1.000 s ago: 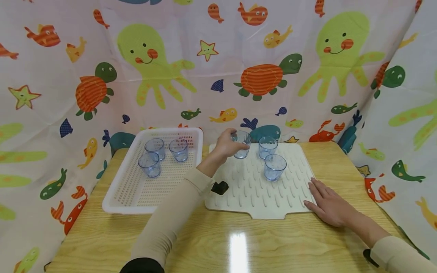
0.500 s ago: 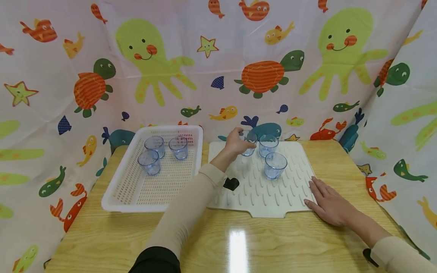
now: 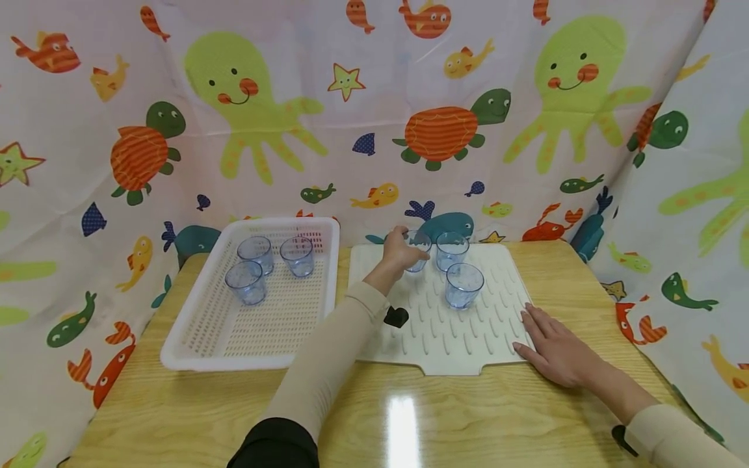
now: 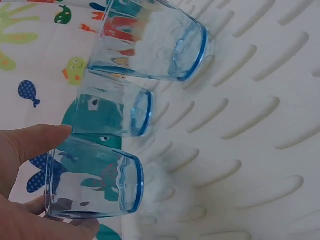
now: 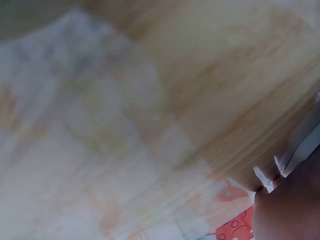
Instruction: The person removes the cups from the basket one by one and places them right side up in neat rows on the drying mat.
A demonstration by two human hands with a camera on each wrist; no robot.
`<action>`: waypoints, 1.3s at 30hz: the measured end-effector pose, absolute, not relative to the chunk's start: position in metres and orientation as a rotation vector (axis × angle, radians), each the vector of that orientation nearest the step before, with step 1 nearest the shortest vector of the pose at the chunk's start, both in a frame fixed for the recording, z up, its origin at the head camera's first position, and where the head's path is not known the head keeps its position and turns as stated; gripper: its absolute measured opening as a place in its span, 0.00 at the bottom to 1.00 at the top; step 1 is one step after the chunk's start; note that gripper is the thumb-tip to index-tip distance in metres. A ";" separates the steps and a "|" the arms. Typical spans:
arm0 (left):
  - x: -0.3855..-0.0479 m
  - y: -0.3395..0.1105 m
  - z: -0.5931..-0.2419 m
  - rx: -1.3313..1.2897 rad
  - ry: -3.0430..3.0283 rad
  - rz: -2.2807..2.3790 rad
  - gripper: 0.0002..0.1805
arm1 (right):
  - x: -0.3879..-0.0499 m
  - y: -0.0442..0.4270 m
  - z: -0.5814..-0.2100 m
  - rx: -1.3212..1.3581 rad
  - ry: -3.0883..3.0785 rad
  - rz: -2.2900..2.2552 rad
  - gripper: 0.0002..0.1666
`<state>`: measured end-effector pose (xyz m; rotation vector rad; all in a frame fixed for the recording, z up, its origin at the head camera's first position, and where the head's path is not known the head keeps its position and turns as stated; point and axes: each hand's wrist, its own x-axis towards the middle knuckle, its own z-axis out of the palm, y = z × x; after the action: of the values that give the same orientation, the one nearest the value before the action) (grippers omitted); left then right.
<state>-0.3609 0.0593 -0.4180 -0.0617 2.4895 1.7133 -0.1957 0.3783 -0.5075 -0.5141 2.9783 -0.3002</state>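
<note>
My left hand point(image 3: 400, 252) grips a clear bluish glass tumbler point(image 3: 419, 251) near its rim, at the back left of a white ridged draining board point(image 3: 404, 338). The left wrist view shows thumb and fingers on either side of the held tumbler point(image 4: 95, 182); whether its base touches the board I cannot tell. Just to its right stands a second tumbler point(image 3: 452, 252), and a third tumbler point(image 3: 464, 286) stands nearer the front. My right hand point(image 3: 556, 348) lies flat with fingers extended at the board's right edge. Only part of the right hand point(image 5: 290, 205) shows in its wrist view.
A white perforated plastic basket point(image 3: 251, 361) with three similar tumblers point(image 3: 297, 257) stands to the left of the board. Both rest on a wooden table point(image 3: 462, 416). A curtain point(image 3: 345, 143) printed with sea animals closes off the back and sides.
My left hand has carried its tumbler a little to the right, closer to the back tumbler, then nearly stopped. The right hand stays at the board's edge. The head view has shifted slightly.
</note>
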 end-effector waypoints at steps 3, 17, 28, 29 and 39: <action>-0.363 0.060 -0.424 -0.051 2.488 1.720 0.44 | -0.194 0.377 -0.509 -0.519 2.987 -0.301 0.50; -0.373 0.066 -0.438 -0.026 2.566 1.685 0.44 | -0.194 0.377 -0.508 -0.528 3.011 -0.278 0.49; -0.376 0.068 -0.443 0.026 2.583 1.628 0.44 | -0.193 0.375 -0.505 -0.529 3.018 -0.291 0.48; -0.377 0.069 -0.444 0.018 2.585 1.625 0.44 | -0.193 0.375 -0.505 -0.527 3.017 -0.290 0.48; -0.380 0.069 -0.444 0.003 2.594 1.612 0.45 | -0.192 0.375 -0.503 -0.512 3.012 -0.285 0.49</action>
<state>-0.3796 0.0688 -0.4439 0.0034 2.5938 1.6122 -0.1925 0.3751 -0.5035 -0.5123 3.0117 -0.2851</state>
